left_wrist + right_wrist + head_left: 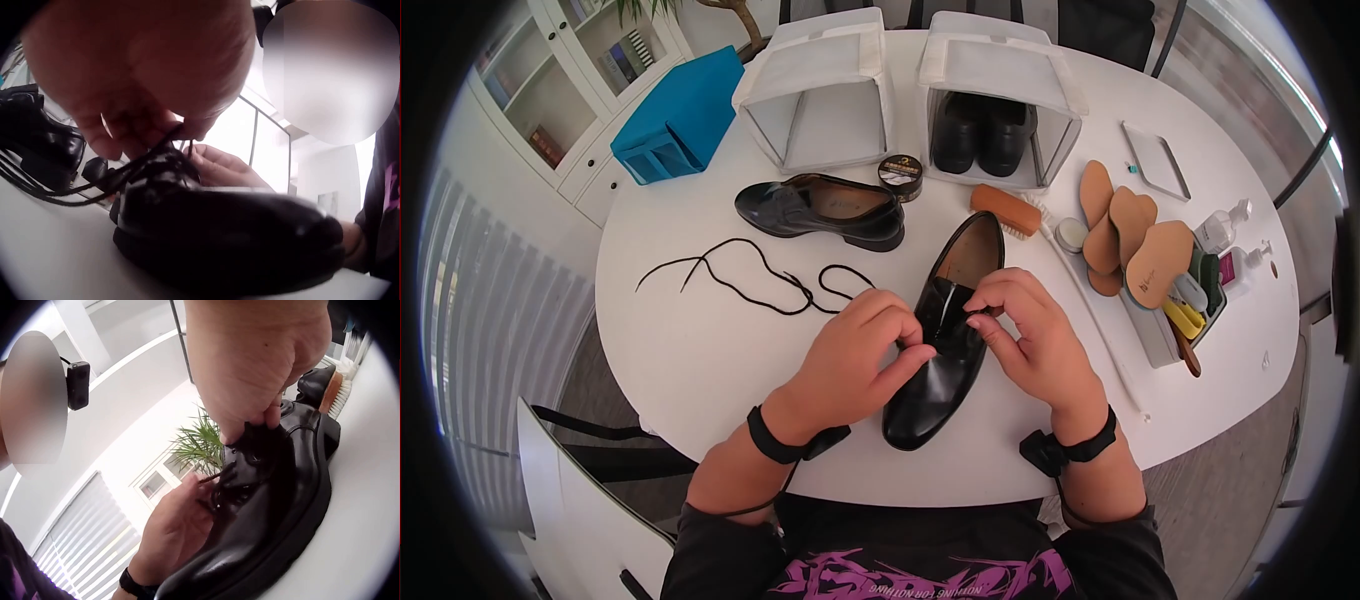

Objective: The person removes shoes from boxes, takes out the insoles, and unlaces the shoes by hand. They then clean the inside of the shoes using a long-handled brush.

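A black leather dress shoe [925,405] rests on the table with its toe toward the person. At its left side, my left hand [850,350] pinches a black shoelace [209,479] close to the eyelets, as the right wrist view shows. The rest of the lace [775,302] trails in loops over the table to the left. On the opposite side, my right hand [1040,335] pinches the eyelet flap [240,464] of the shoe between thumb and fingers. Its matching shoe [765,205] lies beyond the loose lace. Both hands partly cover the eyelets in the head view.
Behind stand two white shoe boxes [900,75], one holding black shoes [980,135], beside a blue box [680,120]. A polish tin [900,177], wooden brush [1005,210], white stick [1100,325], tan insoles [1157,262] and a filled organizer [1150,335] lie rightward.
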The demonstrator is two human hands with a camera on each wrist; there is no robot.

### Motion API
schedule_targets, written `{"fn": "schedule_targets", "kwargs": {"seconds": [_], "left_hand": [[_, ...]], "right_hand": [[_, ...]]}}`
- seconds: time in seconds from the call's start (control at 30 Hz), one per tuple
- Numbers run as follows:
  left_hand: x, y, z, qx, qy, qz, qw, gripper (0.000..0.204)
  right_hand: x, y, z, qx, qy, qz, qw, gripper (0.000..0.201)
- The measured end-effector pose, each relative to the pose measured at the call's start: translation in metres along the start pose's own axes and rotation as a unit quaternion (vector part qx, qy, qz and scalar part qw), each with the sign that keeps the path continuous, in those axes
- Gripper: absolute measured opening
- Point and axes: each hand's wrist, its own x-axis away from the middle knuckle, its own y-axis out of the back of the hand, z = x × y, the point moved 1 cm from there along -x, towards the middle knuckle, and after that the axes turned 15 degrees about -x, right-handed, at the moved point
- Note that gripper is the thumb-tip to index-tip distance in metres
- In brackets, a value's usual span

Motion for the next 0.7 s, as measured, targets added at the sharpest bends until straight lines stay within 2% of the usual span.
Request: {"fn": "schedule_targets", "kwargs": {"seconds": [0.03,0.1,0.13,0.2,0.23,0.27,0.3,0.33,0.37,0.43,0.47,0.5,0.57,0.63,0.7], "left_hand": [[0.003,0.004,0.005,0.0,0.0,0.001,1.0,0.018],[0.01,0.011,0.021,0.183,0.022,0.02,0.983,0.018],[0.015,0.013,0.032,0.183,0.021,0.021,0.983,0.018],[0.021,0.017,0.052,0.296,0.127,-0.122,0.939,0.014],[0.013,0.014,0.046,0.296,0.127,-0.122,0.939,0.014],[0.001,0.01,0.034,0.175,0.193,-0.24,0.935,0.018],[-0.005,0.01,0.028,0.049,0.252,-0.35,0.901,0.023],[-0.001,0.006,0.032,-0.015,0.249,-0.352,0.902,0.031],[0.004,0.008,0.034,-0.017,0.251,-0.353,0.901,0.031],[0.006,0.013,0.032,-0.059,0.1,-0.156,0.981,0.034],[0.005,0.008,0.028,-0.045,0.053,-0.141,0.988,0.04],[0.004,0.005,0.023,-0.044,0.053,-0.141,0.988,0.04],[0.002,0.003,0.008,-0.031,-0.033,-0.076,0.996,0.034],[-0.001,-0.001,0.002,-0.023,-0.043,-0.08,0.996,0.035],[0.0,-0.007,0.009,-0.057,-0.077,-0.08,0.992,0.038]], "right_hand": [[0.0,0.0,0.0,0.005,-0.003,0.006,1.0,0.022],[0.0,0.001,-0.001,0.003,-0.002,0.005,1.0,0.022],[0.001,0.002,-0.001,0.001,0.0,0.005,1.0,0.021],[0.001,0.002,-0.002,0.0,0.0,0.004,1.0,0.021],[0.001,0.001,-0.002,-0.001,0.001,0.005,1.0,0.021],[0.001,0.001,-0.003,-0.001,0.002,0.005,1.0,0.021],[0.001,0.001,-0.003,-0.001,0.0,0.004,1.0,0.021],[0.001,0.0,-0.002,-0.002,-0.002,0.003,1.0,0.021],[0.001,-0.001,-0.001,-0.003,-0.001,0.006,1.0,0.021],[0.001,-0.001,0.001,-0.002,-0.012,0.003,1.0,0.022],[0.001,-0.002,0.0,-0.001,-0.012,0.003,1.0,0.022],[0.001,-0.002,0.0,0.006,0.003,-0.001,1.0,0.024],[0.0,-0.005,0.001,0.013,0.018,-0.004,1.0,0.027],[0.0,-0.01,0.005,0.018,0.068,-0.027,0.997,0.031],[0.004,-0.011,0.005,0.007,0.065,-0.01,0.998,0.03]]}}
